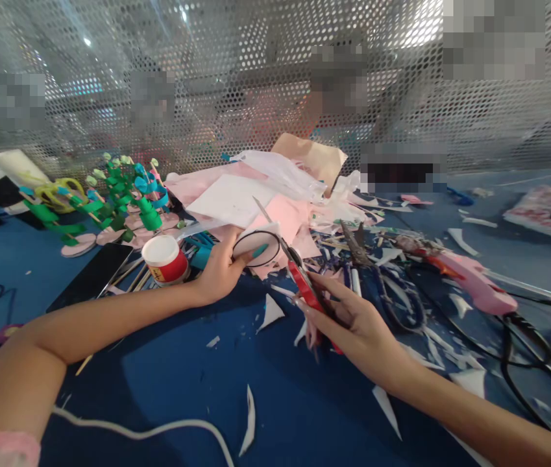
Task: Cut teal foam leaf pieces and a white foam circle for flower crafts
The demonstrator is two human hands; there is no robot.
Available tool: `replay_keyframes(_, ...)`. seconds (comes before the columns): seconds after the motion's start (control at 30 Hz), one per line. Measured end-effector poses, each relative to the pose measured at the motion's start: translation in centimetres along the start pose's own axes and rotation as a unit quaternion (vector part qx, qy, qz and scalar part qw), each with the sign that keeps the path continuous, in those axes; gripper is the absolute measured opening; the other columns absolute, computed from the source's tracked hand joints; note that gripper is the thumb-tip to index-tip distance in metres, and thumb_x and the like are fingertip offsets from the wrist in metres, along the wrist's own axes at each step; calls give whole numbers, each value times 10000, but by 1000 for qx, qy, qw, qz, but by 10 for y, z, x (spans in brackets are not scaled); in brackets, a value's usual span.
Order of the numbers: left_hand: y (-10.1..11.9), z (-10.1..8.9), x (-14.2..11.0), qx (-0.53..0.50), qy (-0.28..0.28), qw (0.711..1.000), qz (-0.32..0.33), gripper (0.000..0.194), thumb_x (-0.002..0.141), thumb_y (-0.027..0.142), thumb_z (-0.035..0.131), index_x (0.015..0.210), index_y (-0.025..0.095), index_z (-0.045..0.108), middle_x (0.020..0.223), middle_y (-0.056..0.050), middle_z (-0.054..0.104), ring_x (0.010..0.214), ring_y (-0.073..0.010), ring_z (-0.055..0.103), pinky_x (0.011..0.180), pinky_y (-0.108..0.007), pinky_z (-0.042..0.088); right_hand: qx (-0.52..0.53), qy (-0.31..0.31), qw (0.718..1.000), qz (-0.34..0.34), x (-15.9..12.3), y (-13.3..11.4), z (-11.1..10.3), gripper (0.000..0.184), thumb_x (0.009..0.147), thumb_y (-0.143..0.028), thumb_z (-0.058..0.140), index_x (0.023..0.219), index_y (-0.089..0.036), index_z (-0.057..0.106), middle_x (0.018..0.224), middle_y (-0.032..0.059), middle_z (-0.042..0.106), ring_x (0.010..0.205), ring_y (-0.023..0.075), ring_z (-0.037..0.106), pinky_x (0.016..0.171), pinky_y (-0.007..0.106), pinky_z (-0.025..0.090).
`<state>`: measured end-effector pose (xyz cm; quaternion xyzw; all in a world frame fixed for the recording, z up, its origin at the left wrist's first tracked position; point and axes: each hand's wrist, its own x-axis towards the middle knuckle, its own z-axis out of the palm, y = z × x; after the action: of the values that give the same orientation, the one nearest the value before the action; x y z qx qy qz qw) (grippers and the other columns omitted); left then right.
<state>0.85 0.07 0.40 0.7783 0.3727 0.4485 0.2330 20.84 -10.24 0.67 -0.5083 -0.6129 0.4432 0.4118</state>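
My left hand [221,269] pinches a white piece [258,239] marked with a black circle outline; whether it is foam or card I cannot tell. My thumb lies across its face. In my right hand [348,318] is a pair of scissors with red handles [307,285]. One blade points up and left at the right edge of the white piece; the other blade is hard to make out. White offcuts [271,312] lie on the blue table below both hands. Just left of my left hand stands a small red and white tub [165,259].
Green and blue paper-curl plants [146,211] on pink discs stand left, behind a black phone [91,275]. Pink and white sheets [231,198] pile up at the back. Rightward lie blue-handled scissors [396,292], a pink glue gun [474,279] and black cords. A white cable [148,431] crosses the front.
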Motion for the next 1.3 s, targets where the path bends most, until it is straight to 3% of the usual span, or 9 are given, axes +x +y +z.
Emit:
replay_keyframes(0.07, 2, 0, 1, 6, -19, 1000, 0, 216, 825, 236, 513, 1024, 173, 455, 913, -44, 620, 809, -163, 588, 718, -281, 486, 37, -9, 999, 12, 0, -1, 0, 555, 798, -436, 560, 1274, -160, 492, 682, 29, 588, 581, 166, 580, 540, 296, 521)
replay_keyframes(0.23, 4, -1, 0, -2, -41, 999, 18, 263, 836, 264, 496, 1063, 150, 426, 977, -89, 585, 877, -188, 569, 754, -311, 483, -5, 21, 998, -56, 0, -1, -2, 414, 784, -376, 595, 1153, -191, 624, 892, 71, 596, 796, 183, 593, 713, 289, 539)
replay_keyframes(0.43, 6, -3, -2, 11, -75, 997, -6, 172, 837, 275, 499, 949, 157, 443, 799, -32, 560, 670, -135, 526, 607, -258, 447, -17, 16, 998, -52, 2, -3, -3, 397, 795, -373, 580, 1137, -180, 638, 914, 80, 587, 796, 179, 592, 701, 269, 535)
replay_keyframes(0.57, 1, -1, 0, -22, -29, 999, -37, 208, 794, 234, 547, 971, 163, 462, 859, -36, 589, 759, -156, 568, 670, -266, 460, -14, 28, 997, -65, 3, -1, -1, 463, 798, -346, 580, 1226, -168, 580, 930, 80, 601, 881, 193, 598, 805, 295, 521)
replay_keyframes(0.63, -3, 0, 1, -44, 3, 998, -42, 217, 773, 210, 564, 968, 167, 480, 891, -36, 597, 830, -168, 577, 732, -274, 461, -7, 39, 997, -59, 3, 1, 1, 502, 796, -343, 584, 1263, -164, 547, 915, 77, 602, 873, 194, 602, 785, 301, 530)
replay_keyframes(0.8, -6, 2, 2, -76, 31, 995, -53, 197, 744, 186, 575, 930, 167, 510, 842, -17, 601, 825, -159, 571, 744, -256, 451, 20, 13, 1000, -3, 2, 0, 2, 587, 828, -388, 534, 1355, -149, 438, 716, 29, 541, 524, 111, 544, 440, 221, 491)
replay_keyframes(0.93, -9, 3, 4, -84, 54, 993, -70, 208, 722, 157, 572, 922, 167, 514, 880, -28, 607, 855, -165, 572, 768, -266, 456, 32, -6, 999, 28, 0, 2, 3, 621, 845, -412, 504, 1399, -167, 366, 674, -3, 498, 345, 52, 419, 332, 208, 424)
replay_keyframes(1.13, -16, 3, 9, -85, 89, 988, -91, 219, 725, 159, 564, 933, 168, 498, 886, -31, 610, 836, -169, 581, 761, -292, 471, -27, 52, 998, -37, -1, 7, 1, 531, 812, -414, 550, 1307, -226, 509, 821, 55, 561, 521, 109, 542, 436, 228, 493)
replay_keyframes(1.3, -12, 2, 7, -36, 77, 995, -50, 196, 747, 150, 549, 930, 177, 485, 874, -21, 611, 828, -162, 579, 767, -292, 464, -55, 35, 996, -67, -2, 4, 0, 483, 848, -374, 509, 1293, -187, 522, 824, 70, 561, 606, 133, 553, 542, 255, 518)
